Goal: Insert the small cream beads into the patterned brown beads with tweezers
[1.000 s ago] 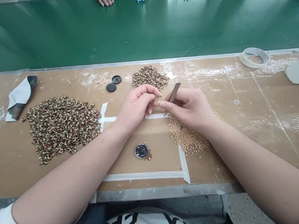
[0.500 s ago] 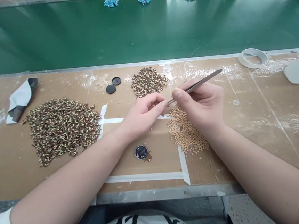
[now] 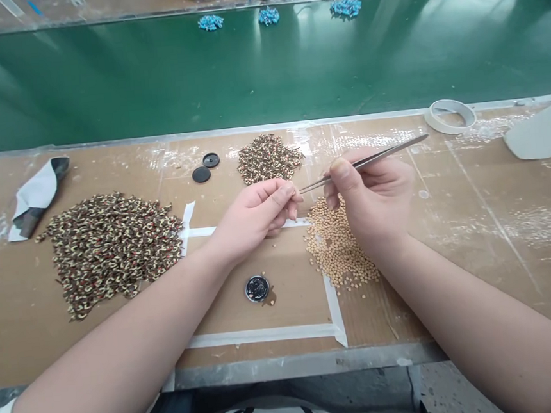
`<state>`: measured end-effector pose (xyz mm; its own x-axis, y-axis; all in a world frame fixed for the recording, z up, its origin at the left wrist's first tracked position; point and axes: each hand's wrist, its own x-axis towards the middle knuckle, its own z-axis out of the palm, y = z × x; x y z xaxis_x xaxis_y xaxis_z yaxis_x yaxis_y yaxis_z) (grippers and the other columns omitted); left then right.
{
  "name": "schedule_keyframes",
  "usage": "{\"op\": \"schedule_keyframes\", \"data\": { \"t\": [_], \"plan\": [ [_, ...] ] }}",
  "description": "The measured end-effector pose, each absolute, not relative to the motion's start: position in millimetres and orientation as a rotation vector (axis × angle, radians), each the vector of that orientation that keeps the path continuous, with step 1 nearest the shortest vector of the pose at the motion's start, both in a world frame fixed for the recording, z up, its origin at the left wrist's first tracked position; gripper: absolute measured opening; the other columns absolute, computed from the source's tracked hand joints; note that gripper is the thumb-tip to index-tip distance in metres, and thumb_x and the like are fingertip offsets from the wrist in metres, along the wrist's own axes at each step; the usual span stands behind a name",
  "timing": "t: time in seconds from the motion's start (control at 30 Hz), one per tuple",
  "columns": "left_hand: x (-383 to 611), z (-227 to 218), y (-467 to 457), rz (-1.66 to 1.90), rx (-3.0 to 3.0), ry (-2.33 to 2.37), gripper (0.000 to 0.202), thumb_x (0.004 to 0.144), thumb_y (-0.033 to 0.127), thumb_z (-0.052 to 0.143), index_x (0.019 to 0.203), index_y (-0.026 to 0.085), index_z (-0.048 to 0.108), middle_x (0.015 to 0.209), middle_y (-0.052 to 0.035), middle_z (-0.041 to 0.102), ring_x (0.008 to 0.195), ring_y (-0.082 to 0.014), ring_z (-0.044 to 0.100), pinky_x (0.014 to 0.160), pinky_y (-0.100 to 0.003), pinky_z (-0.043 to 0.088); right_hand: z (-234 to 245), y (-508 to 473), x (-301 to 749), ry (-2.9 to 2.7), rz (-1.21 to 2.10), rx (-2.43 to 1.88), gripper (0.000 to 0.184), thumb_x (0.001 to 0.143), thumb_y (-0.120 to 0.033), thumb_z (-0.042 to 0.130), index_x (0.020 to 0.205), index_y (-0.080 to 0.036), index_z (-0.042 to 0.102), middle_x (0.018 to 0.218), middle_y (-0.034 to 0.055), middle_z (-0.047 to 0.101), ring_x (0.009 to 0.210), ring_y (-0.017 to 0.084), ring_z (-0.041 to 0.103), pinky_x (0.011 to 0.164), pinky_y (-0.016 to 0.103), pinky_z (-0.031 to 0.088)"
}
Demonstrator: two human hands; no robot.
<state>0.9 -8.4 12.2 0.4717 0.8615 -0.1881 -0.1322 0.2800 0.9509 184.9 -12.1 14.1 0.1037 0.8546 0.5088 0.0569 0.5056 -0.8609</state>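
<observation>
Steel tweezers (image 3: 368,158) pinched in my right hand (image 3: 373,195), tip meeting my left hand (image 3: 261,211) fingers, clenched on something too small to tell, two speckled piles (image 3: 108,243) left and far, one tan bead pile (image 3: 337,249) beneath, two black caps (image 3: 206,167) on the worktop (image 3: 475,227).

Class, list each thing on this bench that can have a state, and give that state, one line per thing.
Tweezers: held in right hand, tips pointing at left fingertips.
Left hand: pinched shut, whatever it holds is too small to tell.
Big brown pile: loose, spread flat.
Small brown pile: loose heap.
Beige beads: loose heap, a few strays.
Black caps: lying flat, apart.
Tape roll: lying flat.
Small dish: upright, dark contents.
</observation>
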Motion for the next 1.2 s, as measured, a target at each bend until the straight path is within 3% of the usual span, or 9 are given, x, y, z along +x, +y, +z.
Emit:
{"op": "schedule_keyframes", "data": {
  "t": [0.4,0.63,0.8,0.93,1.2],
  "plan": [
    [0.2,8.9,-8.6,0.766,1.121,0.842,0.040,0.097,0.051,0.064,0.084,0.014,0.059,0.070,0.0017,0.054,0.047,0.0002,0.032,0.044,-0.017,0.021,14.9,-13.0,183.6,-1.306,0.825,-0.954,0.032,0.090,-0.050,0.077,0.076,-0.022,0.069,0.055,-0.0027,0.059,0.047,0.010,0.052,0.046,0.029,0.041],
    [0.5,9.5,-8.7,0.748,1.141,0.864,0.038,0.096,0.050,0.066,0.084,0.014,0.060,0.069,0.0019,0.057,0.046,0.0001,0.032,0.043,-0.017,0.023,14.4,-14.3,182.5,-1.314,0.797,-0.966,0.029,0.091,-0.046,0.077,0.076,-0.022,0.070,0.053,-0.0034,0.057,0.045,0.009,0.049,0.044,0.028,0.037],
    [3.1,9.1,-6.8,0.867,1.139,0.871,0.034,0.099,0.049,0.060,0.103,0.015,0.068,0.080,-0.0017,0.064,0.048,-0.0014,0.036,0.042,-0.018,0.023,20.3,-24.8,181.5,-1.326,0.738,-0.967,0.030,0.094,-0.046,0.073,0.076,-0.022,0.069,0.053,-0.0036,0.054,0.045,0.009,0.047,0.046,0.027,0.038],
    [2.5,7.9,-2.9,1.004,1.211,0.988,0.027,0.097,0.038,0.064,0.112,0.016,0.070,0.088,-0.0037,0.068,0.051,-0.0024,0.040,0.045,-0.018,0.030,27.3,-38.5,173.8,-1.600,0.965,-0.934,0.039,0.091,-0.051,0.075,0.068,-0.020,0.068,0.056,-0.0017,0.058,0.051,0.010,0.050,0.049,0.027,0.041],
    [5.0,10.3,-5.2,0.916,1.288,1.048,0.031,0.097,0.022,0.055,0.124,0.016,0.070,0.091,-0.0047,0.072,0.053,-0.0037,0.047,0.053,-0.021,0.038,14.6,-55.2,157.4,-1.917,1.205,-0.693,0.031,0.090,-0.041,0.078,0.071,-0.018,0.073,0.061,-0.0010,0.068,0.053,0.009,0.054,0.054,0.024,0.044]
  ]
}}
